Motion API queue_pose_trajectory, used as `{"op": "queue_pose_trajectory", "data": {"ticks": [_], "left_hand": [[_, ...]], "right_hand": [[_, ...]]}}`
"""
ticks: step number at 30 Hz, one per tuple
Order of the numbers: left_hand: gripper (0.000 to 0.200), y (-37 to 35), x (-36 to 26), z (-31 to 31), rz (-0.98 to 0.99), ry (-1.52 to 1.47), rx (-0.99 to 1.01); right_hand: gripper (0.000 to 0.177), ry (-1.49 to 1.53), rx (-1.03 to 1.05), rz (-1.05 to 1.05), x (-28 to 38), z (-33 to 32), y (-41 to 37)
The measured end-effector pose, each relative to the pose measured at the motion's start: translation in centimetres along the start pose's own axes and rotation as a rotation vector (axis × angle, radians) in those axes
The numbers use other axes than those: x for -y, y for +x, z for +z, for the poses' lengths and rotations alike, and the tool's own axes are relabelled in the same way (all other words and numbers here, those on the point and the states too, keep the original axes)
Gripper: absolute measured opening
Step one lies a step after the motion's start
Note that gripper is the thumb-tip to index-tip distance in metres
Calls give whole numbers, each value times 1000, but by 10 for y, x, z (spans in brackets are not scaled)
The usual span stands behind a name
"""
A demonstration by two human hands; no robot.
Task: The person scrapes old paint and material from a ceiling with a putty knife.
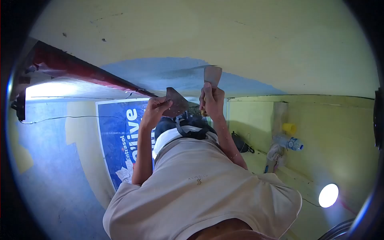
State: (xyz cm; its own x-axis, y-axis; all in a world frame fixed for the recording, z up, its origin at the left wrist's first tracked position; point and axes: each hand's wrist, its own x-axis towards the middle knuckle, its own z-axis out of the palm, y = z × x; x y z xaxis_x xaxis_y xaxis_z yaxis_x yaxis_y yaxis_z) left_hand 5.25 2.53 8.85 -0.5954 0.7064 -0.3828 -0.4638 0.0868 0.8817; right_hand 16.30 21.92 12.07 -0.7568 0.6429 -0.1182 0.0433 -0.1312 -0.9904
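Observation:
My right hand (213, 100) is wrapped round the handle of a putty knife (213, 75). Its broad metal blade points up, the tip at the border between a blue patch (160, 66) and the pale yellow wall (200, 28); whether it touches cannot be made out. Closed on one edge of a dark, flat scraper blade (176, 103) is my left hand (156, 110), fingers and thumb pinching it. That blade is tilted and sits a little lower, apart from the putty knife. Part of the right handle is hidden by my fingers.
A dark red strip (80, 68) runs diagonally at the left. Below hangs a blue banner (114, 132) with white lettering. On the right are a yellow cup (289, 128), a plastic bottle (290, 143), a dark bag (240, 143) and a bright lamp (328, 195) with a cord.

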Motion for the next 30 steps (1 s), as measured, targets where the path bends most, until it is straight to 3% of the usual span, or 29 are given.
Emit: {"op": "queue_pose_trajectory", "data": {"ticks": [3,7,18,22,26,30], "left_hand": [[17,1,9,-5,0,-28,30],[16,0,0,0,52,-7,-1],[23,2,5,-6,74,-54,68],[21,1,11,-6,129,-24,-19],[23,1,8,-8,28,-58,43],[22,-4,1,-3,59,-53,16]], "right_hand": [[47,-47,28,-83,10,4,6],[47,32,6,22,2,3,-2],[51,50,14,-64,9,3,4],[51,69,2,-60,5,2,6],[48,44,24,-77,2,-4,7],[48,99,30,-75,7,0,6]]}}
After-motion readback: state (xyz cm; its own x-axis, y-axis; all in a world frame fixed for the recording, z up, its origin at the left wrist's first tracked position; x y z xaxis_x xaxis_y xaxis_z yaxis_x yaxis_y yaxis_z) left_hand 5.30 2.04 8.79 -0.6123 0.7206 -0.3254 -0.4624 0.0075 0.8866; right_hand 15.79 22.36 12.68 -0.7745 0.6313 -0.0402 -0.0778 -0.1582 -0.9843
